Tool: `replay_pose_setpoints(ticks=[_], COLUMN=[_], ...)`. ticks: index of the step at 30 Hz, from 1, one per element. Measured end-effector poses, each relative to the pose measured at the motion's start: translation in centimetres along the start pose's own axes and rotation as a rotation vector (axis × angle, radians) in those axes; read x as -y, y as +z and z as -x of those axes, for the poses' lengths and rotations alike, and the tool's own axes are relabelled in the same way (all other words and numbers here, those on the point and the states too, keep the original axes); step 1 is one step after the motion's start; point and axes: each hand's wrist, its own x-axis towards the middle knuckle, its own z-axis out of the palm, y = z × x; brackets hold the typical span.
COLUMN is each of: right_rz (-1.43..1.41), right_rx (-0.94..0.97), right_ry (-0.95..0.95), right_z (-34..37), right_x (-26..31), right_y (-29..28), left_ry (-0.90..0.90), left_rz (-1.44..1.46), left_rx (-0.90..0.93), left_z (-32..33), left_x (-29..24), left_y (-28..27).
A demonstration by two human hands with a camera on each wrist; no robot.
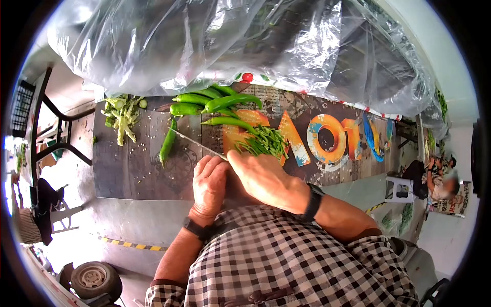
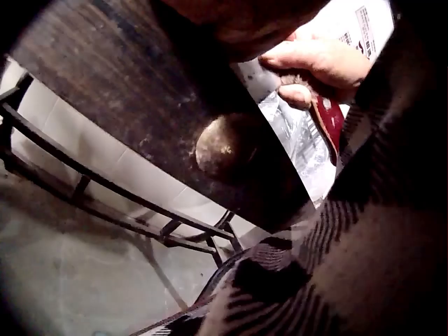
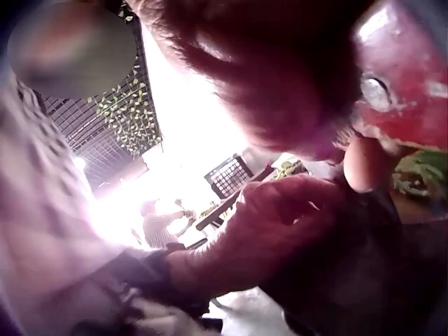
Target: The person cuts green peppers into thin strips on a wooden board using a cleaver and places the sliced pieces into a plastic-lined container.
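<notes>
My right hand grips a knife whose thin blade slants up and left over the table. Red handle shows by its fingers in the left wrist view. Close to the blade's near end is my left hand, back up and fingers bent; whether it holds anything I cannot tell. One green chili pepper lies by the blade tip. Several more whole green peppers are grouped beyond the hands. Thin green pepper strips form a pile above the right hand.
Pale pepper cores and scraps sit at the table's left end. Seeds are scattered over the dark printed tabletop. Clear plastic sheeting covers the far side. A black metal frame stands to the left; another person is far right.
</notes>
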Motion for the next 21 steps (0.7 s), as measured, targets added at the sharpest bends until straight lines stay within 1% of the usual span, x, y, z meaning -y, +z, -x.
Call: replay_pose_setpoints(ticks=[4,5,7,9,10,11,12,13,16,19,20,21], right_rz=[-0.005,-0.089,-0.145,-0.166,-0.151,-0.115,-0.102,-0.088,-0.106,-0.125,-0.118,-0.119], right_rx=[-0.047,-0.016,0.084,0.059,-0.036,-0.086,-0.06,-0.033,-0.082,-0.019,0.025,0.027], right_ry=[-0.028,-0.024,0.131,0.172,0.16,0.201,0.21,0.222,0.173,0.208,0.238,0.231], right_z=[1.2,2.2,4.4,6.2,7.0,7.6,7.8,8.1,8.6,8.2,7.9,7.8], right_x=[-1.1,-1.7,-3.0,-4.1,-4.9,-5.3,-5.5,-5.6,-5.1,-3.3,-2.7,-2.4], right_y=[0.2,-0.5,-0.8,-1.6,-1.2,-1.1,-1.3,-1.7,-1.1,-1.9,-2.6,-2.6], left_ry=[0.015,0.023,0.024,0.047,0.065,0.087,0.092,0.091,0.086,0.105,0.094,0.082], left_rz=[-0.042,-0.04,-0.043,-0.005,0.012,0.031,0.023,0.035,0.045,-0.046,-0.031,-0.015], left_rx=[-0.014,-0.013,-0.013,0.038,0.067,0.095,0.102,0.105,0.109,0.094,0.092,0.088], left_z=[0.0,0.0,0.3,0.3,0.1,-0.1,-0.1,-0.1,-0.1,-0.1,-0.1,0.0], left_x=[-0.3,-0.1,0.2,0.3,0.1,-0.2,-0.3,-0.4,-0.6,-0.9,-0.8,-0.8], left_y=[0.0,0.1,0.3,0.4,0.5,0.7,1.2,1.2,1.1,0.7,0.7,0.8])
